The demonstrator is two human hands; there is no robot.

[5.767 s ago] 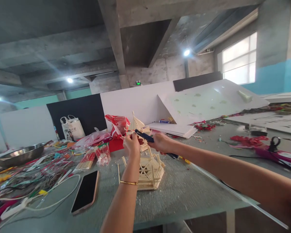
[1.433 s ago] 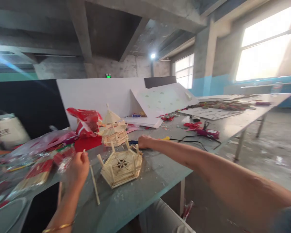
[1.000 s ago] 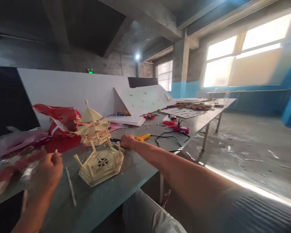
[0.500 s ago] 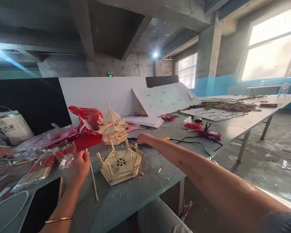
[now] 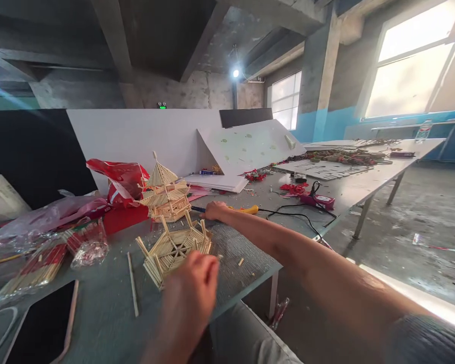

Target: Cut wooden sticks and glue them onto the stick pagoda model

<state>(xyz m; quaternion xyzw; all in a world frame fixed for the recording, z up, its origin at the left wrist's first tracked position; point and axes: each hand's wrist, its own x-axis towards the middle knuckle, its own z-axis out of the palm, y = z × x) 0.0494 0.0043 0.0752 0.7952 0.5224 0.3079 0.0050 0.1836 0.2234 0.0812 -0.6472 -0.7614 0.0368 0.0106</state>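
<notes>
My left hand (image 5: 191,290) is blurred, with curled fingers and its back to the camera, just in front of a hexagonal frame of wooden sticks (image 5: 172,247) on the grey table (image 5: 242,253). Whatever it may hold is hidden. My right hand (image 5: 214,210) rests on the table behind the frame, closed over a blue-handled tool (image 5: 197,209) whose tip sticks out to the left. A yellow glue gun (image 5: 247,209) with a black cable lies right beside that hand. A small stick pagoda (image 5: 163,194) stands behind the frame.
A loose stick (image 5: 132,283) and a phone (image 5: 41,328) lie at the left front. Packs of sticks (image 5: 41,263) and a red bag (image 5: 117,177) crowd the left. White boards (image 5: 246,146) lean at the back. A pink tool (image 5: 318,200) lies right, near the table edge.
My left hand has left the loose stick and swung right, in front of the hexagonal frame. My right hand stays on the table by the glue gun. The view shifted slightly.
</notes>
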